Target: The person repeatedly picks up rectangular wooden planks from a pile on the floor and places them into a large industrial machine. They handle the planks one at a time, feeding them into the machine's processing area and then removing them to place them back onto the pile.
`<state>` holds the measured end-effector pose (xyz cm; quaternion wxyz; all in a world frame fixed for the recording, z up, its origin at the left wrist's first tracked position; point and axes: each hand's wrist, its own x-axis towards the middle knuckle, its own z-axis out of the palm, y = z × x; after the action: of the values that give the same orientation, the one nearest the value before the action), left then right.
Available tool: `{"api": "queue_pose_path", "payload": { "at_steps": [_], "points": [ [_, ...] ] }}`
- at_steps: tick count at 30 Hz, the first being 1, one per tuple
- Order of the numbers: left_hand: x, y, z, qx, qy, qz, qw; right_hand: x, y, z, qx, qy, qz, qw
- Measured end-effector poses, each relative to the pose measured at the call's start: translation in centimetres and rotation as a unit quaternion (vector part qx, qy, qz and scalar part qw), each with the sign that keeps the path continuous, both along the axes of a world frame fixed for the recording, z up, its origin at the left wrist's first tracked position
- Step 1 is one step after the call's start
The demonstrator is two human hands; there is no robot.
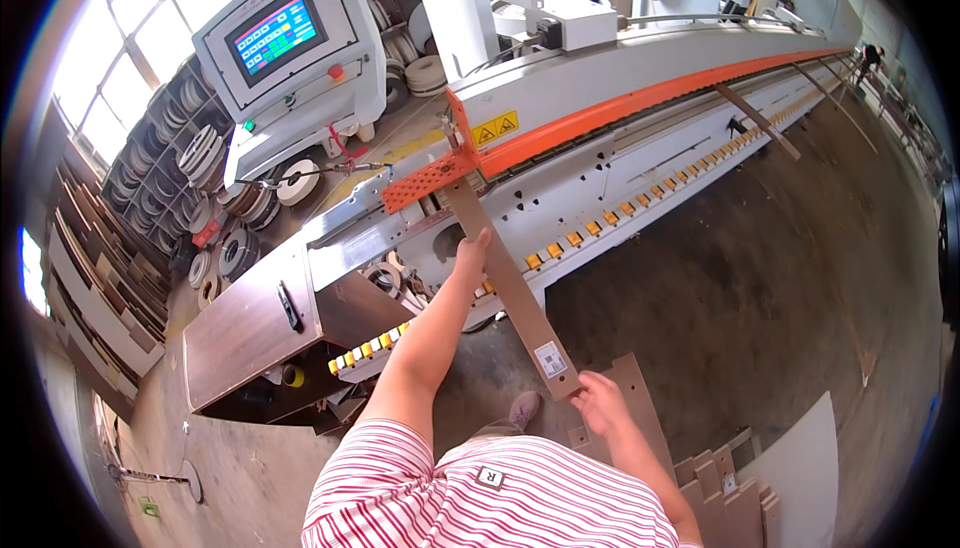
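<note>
A long, narrow brown board [520, 303] reaches from the edge of the long machine [600, 78] back toward me, its far end at the orange perforated guard [430, 184]. My left hand [472, 254] is closed on the board's left edge near the machine, part of its fingers hidden by the wood. At the near end, my right hand [600, 403] grips the corner, its thumb and fingers against the edge. A white printed label [550, 359] and a small hole mark the board's near end.
A control panel with a lit screen [277, 34] stands at the left. Yellow rollers [573, 239] line the machine's front. A brown cabinet [250, 328] carries a black-handled tool [290, 308]. Stacked boards [715, 488] lie lower right; edging rolls [240, 252] fill the left. Another person [869, 63] stands far right.
</note>
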<state>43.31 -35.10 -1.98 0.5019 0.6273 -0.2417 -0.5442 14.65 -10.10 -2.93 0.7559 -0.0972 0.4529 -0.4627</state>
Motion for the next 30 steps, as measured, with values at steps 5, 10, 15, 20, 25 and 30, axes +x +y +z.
{"api": "queue_pose_path", "payload": {
  "at_steps": [5,10,15,20,25,30],
  "points": [
    [3.5,-2.7,-3.3,-0.017,0.021,0.025,0.999,0.6,-0.7,4.1,0.016,-0.151,0.048,0.987],
    [3.7,-4.8,-3.4,0.009,-0.009,0.040,0.999,1.3,-2.1,4.0,0.047,-0.189,0.021,0.981],
    [4.9,-5.5,-4.0,-0.021,-0.051,0.029,0.998,2.2,-2.8,6.2,0.065,-0.205,0.014,0.977],
    [4.8,-6.3,-3.3,0.032,-0.246,0.061,0.967,2.8,-3.5,6.3,0.052,-0.206,-0.010,0.977],
    [4.1,-6.5,-2.7,0.043,-0.347,0.043,0.936,3.0,-3.3,7.3,0.045,-0.211,-0.023,0.976],
    [3.5,-7.0,-2.6,0.043,-0.342,0.062,0.937,2.2,-3.6,7.3,0.024,-0.225,-0.019,0.974]
  ]
}}
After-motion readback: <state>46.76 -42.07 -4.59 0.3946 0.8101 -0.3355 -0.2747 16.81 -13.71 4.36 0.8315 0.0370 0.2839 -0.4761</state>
